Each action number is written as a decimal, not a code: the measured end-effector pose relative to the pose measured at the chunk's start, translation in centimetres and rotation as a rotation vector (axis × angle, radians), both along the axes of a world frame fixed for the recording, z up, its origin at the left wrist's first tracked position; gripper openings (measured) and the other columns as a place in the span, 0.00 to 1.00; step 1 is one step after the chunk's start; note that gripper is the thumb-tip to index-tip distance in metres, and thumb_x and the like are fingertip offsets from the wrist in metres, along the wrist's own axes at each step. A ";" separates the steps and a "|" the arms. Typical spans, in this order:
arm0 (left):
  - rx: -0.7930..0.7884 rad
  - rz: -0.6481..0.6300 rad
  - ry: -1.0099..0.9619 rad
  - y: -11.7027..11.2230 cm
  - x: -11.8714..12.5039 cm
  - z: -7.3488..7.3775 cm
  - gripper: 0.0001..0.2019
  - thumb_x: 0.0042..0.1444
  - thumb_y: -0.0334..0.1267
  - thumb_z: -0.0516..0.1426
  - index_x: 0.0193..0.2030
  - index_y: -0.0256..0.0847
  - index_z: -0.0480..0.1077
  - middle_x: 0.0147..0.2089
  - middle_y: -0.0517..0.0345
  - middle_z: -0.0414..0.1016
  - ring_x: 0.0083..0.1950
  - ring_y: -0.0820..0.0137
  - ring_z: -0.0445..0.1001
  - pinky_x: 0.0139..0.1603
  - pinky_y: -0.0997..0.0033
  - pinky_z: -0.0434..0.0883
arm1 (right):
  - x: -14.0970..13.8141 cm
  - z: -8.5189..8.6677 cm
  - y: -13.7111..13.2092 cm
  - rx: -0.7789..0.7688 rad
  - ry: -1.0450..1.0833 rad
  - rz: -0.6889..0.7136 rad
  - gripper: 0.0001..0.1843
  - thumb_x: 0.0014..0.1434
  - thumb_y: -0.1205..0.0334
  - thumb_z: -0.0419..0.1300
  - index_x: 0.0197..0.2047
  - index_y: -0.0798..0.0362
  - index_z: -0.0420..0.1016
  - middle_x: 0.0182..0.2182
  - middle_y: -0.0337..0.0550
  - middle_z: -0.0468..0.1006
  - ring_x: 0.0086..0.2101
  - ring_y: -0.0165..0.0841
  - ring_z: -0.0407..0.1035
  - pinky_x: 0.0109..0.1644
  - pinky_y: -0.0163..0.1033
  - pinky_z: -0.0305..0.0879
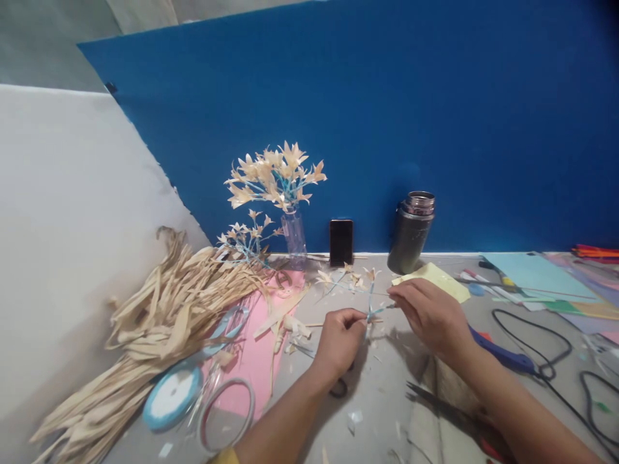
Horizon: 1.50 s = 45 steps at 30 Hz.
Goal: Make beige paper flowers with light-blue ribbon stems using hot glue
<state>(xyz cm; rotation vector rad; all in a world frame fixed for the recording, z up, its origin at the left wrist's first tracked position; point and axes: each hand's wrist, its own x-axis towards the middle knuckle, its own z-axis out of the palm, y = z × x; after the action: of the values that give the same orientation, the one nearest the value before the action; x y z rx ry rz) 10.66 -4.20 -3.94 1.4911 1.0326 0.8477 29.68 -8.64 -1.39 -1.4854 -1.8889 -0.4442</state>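
My left hand point(340, 341) is closed in a pinch on a light-blue-wrapped stem point(371, 299) that stands nearly upright. A small cream flower point(372, 274) tops this stem. To its right, my right hand point(432, 316) is closed with the fingertips together on the end of a light blue strip point(382, 310) that runs from the stem. Part of the strip is hidden by the fingers. Just behind the hands, more cream flowers point(355, 281) on thin stems lie on the table. A yellow paper pad point(442, 283) is beyond my right hand.
Dried husks point(188, 309) pile up at left, near a blue ribbon spool point(173, 394) and a tape roll point(226, 415). A flower-filled vase point(294, 241), phone point(341, 241) and open flask point(411, 232) stand behind. Scissors point(449, 412) and a corded blue tool point(503, 351) lie around my right forearm.
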 end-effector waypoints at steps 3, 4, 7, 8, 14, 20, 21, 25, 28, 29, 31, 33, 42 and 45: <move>-0.067 -0.052 -0.010 0.2 -0.3 0.1 0.09 0.46 0.37 0.57 0.27 0.37 0.77 0.20 0.62 0.66 0.24 0.74 0.58 0.28 0.73 0.56 | 1.4 0.8 0.2 -0.134 0.100 0.097 0.15 0.69 0.60 0.51 0.39 0.51 0.78 0.35 0.48 0.81 0.36 0.38 0.73 0.40 0.40 0.64; -0.085 -0.081 -0.013 0.4 -0.5 0.1 0.09 0.45 0.37 0.57 0.26 0.37 0.77 0.20 0.63 0.65 0.24 0.74 0.58 0.27 0.73 0.55 | 1.9 1.1 0.1 -0.206 0.151 0.128 0.13 0.68 0.59 0.52 0.38 0.51 0.78 0.35 0.46 0.81 0.36 0.38 0.72 0.40 0.40 0.64; -0.114 -0.197 -0.032 0.6 -0.9 0.4 0.07 0.43 0.36 0.58 0.25 0.36 0.77 0.20 0.60 0.67 0.24 0.75 0.57 0.25 0.73 0.52 | 3.2 2.2 -0.3 -0.465 0.351 0.192 0.10 0.64 0.58 0.56 0.36 0.49 0.78 0.34 0.43 0.81 0.34 0.36 0.73 0.39 0.39 0.65; -0.125 -0.221 -0.058 0.6 -0.9 0.6 0.07 0.42 0.37 0.59 0.25 0.36 0.77 0.21 0.59 0.68 0.24 0.75 0.57 0.25 0.73 0.52 | 3.4 2.4 -0.3 -0.543 0.415 0.208 0.10 0.63 0.58 0.57 0.35 0.49 0.78 0.33 0.42 0.81 0.34 0.36 0.72 0.39 0.38 0.65; -0.141 -0.170 -0.231 0.2 -0.7 1.3 0.12 0.47 0.43 0.62 0.29 0.34 0.77 0.20 0.63 0.62 0.23 0.77 0.53 0.25 0.75 0.51 | 2.3 1.2 0.5 -0.712 0.585 0.283 0.11 0.58 0.57 0.58 0.31 0.52 0.79 0.26 0.39 0.76 0.27 0.32 0.68 0.31 0.35 0.61; 0.088 -0.071 -0.154 0.1 -0.6 1.5 0.10 0.54 0.41 0.60 0.29 0.36 0.75 0.24 0.62 0.66 0.27 0.75 0.60 0.30 0.75 0.58 | -0.5 -0.8 1.0 -0.696 0.668 0.318 0.12 0.59 0.60 0.56 0.40 0.53 0.80 0.28 0.41 0.77 0.25 0.31 0.68 0.30 0.35 0.62; 0.113 -0.062 -0.142 0.1 -0.6 1.5 0.10 0.54 0.40 0.59 0.28 0.36 0.75 0.24 0.62 0.67 0.28 0.74 0.61 0.31 0.75 0.59 | -0.7 -1.0 1.0 -0.692 0.664 0.329 0.12 0.59 0.60 0.56 0.40 0.53 0.80 0.28 0.41 0.78 0.26 0.31 0.68 0.31 0.35 0.62; 0.134 -0.068 -0.151 0.0 -0.6 1.4 0.08 0.56 0.36 0.57 0.31 0.36 0.76 0.27 0.59 0.72 0.31 0.71 0.67 0.34 0.73 0.63 | -0.6 -1.1 0.9 -0.665 0.640 0.325 0.11 0.60 0.60 0.56 0.38 0.53 0.80 0.30 0.42 0.80 0.29 0.33 0.71 0.34 0.36 0.64; 0.149 -0.098 -0.153 -0.1 -0.7 1.4 0.09 0.56 0.34 0.55 0.29 0.37 0.75 0.26 0.59 0.73 0.31 0.71 0.68 0.36 0.73 0.64 | -0.4 -1.1 1.0 -0.644 0.607 0.325 0.11 0.60 0.60 0.57 0.36 0.52 0.81 0.32 0.43 0.81 0.31 0.34 0.72 0.35 0.36 0.64; 0.157 -0.101 -0.144 -0.1 -0.7 1.5 0.09 0.56 0.33 0.55 0.28 0.37 0.75 0.26 0.59 0.73 0.31 0.71 0.68 0.36 0.74 0.64 | -0.4 -1.1 1.0 -0.643 0.603 0.332 0.11 0.60 0.60 0.57 0.36 0.53 0.81 0.32 0.43 0.81 0.31 0.34 0.72 0.35 0.36 0.64; 0.156 -0.095 -0.136 -0.2 -0.6 1.5 0.08 0.56 0.33 0.55 0.29 0.37 0.75 0.27 0.59 0.75 0.32 0.71 0.69 0.37 0.74 0.65 | -0.2 -1.2 1.0 -0.647 0.614 0.339 0.11 0.59 0.61 0.57 0.35 0.53 0.81 0.30 0.42 0.80 0.29 0.33 0.71 0.33 0.36 0.63; 0.130 -0.083 -0.147 -0.2 -0.6 1.5 0.06 0.55 0.33 0.56 0.32 0.38 0.75 0.28 0.58 0.77 0.33 0.70 0.72 0.38 0.73 0.66 | 0.0 -1.2 1.0 -0.671 0.647 0.337 0.10 0.58 0.61 0.58 0.34 0.53 0.81 0.28 0.41 0.79 0.27 0.32 0.69 0.31 0.35 0.62; -0.021 -0.167 -0.173 0.0 -0.5 0.9 0.08 0.53 0.38 0.58 0.36 0.36 0.75 0.25 0.59 0.74 0.23 0.74 0.66 0.27 0.74 0.65 | 1.0 -0.5 0.8 -0.753 0.619 0.271 0.11 0.53 0.59 0.60 0.30 0.55 0.82 0.23 0.40 0.75 0.26 0.32 0.67 0.29 0.34 0.60; 0.071 -0.221 -0.121 -0.1 -0.7 1.3 0.07 0.55 0.36 0.56 0.33 0.38 0.74 0.27 0.59 0.75 0.28 0.73 0.69 0.32 0.74 0.65 | 1.1 -0.6 0.9 -0.780 0.609 0.278 0.12 0.55 0.58 0.59 0.31 0.55 0.82 0.22 0.39 0.74 0.25 0.31 0.66 0.29 0.34 0.59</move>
<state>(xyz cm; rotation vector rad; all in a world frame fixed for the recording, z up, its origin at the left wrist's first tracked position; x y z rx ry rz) 9.99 -4.31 -2.68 1.5607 0.7397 0.8128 30.75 -7.77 -2.04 -1.5206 -1.7686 0.8784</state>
